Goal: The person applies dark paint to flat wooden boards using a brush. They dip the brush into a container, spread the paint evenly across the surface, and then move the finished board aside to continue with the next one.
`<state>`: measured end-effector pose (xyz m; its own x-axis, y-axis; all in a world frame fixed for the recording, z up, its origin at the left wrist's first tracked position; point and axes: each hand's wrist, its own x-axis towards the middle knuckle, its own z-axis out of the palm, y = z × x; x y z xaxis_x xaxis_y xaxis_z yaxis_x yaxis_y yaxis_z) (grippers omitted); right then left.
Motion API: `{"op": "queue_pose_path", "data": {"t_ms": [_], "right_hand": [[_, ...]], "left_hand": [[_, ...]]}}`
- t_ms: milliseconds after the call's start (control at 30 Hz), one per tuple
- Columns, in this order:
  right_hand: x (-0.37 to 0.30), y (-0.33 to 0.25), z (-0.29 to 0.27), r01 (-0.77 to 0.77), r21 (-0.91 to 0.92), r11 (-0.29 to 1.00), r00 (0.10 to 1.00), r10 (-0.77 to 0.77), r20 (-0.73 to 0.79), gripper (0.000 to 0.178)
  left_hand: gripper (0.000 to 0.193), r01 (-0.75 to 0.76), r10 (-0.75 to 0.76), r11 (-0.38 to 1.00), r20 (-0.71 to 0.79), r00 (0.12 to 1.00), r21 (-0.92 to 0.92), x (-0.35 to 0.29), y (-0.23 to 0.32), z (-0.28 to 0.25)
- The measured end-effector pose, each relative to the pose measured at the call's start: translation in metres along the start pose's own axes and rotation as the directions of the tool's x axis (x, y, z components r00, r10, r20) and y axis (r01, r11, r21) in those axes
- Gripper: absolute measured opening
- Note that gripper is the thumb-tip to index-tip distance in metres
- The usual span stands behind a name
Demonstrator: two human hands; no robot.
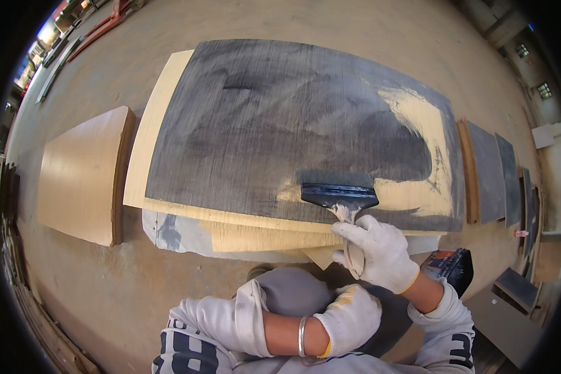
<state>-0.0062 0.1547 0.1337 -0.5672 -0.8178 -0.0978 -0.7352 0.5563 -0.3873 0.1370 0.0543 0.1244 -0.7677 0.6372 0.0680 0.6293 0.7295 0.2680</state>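
My right hand [383,254], in a white knit glove, grips the pale, smeared handle of a wide flat brush [340,196]. The brush's broad black head rests on a large board [280,124] with a pale wood-coloured face, mostly covered in streaky black coating. A bare pale patch [417,118] shows along the board's right side, and a smaller one lies beside the brush head. My left hand [350,319], also gloved and stained yellow at the knuckles, lies against my leg with its fingers curled in. Nothing shows in it, and its fingertips are hidden.
More pale sheets [271,239] stick out beneath the board's near edge. A black-smeared container [449,269] stands near my right forearm. At the left is a stack of light brown panels [84,177]; dark-faced panels [485,171] stand at the right. A red metal frame [103,26] lies far left.
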Motion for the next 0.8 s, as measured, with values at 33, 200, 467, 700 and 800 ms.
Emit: {"op": "queue_pose_path", "data": {"t_ms": [33,200,467,700,800], "right_hand": [[0.003,-0.002,0.002,0.048,-0.018,0.999,0.996,-0.049,-0.069,0.051],[0.017,-0.003,0.013,0.233,0.076,0.969,0.95,-0.21,-0.231,0.043],[0.064,-0.047,0.041,0.432,0.145,0.89,0.896,-0.406,-0.179,0.033],[0.032,-0.019,0.035,0.296,0.155,0.943,0.943,-0.262,-0.203,0.03],[0.043,-0.022,0.03,0.358,0.196,0.913,0.929,-0.326,-0.176,0.034]], "left_hand": [[0.019,-0.017,0.017,1.0,0.006,1.0,-0.015,0.0,0.001,0.004],[0.026,-0.022,0.024,0.999,0.066,0.998,-0.034,0.001,0.008,0.004],[0.033,-0.108,0.121,0.99,0.152,0.981,-0.091,0.003,0.006,-0.002],[0.032,-0.055,0.07,0.993,0.142,0.987,-0.104,0.008,0.012,0.011],[0.031,-0.048,0.065,0.993,0.158,0.985,-0.11,0.011,0.015,0.011]]}}
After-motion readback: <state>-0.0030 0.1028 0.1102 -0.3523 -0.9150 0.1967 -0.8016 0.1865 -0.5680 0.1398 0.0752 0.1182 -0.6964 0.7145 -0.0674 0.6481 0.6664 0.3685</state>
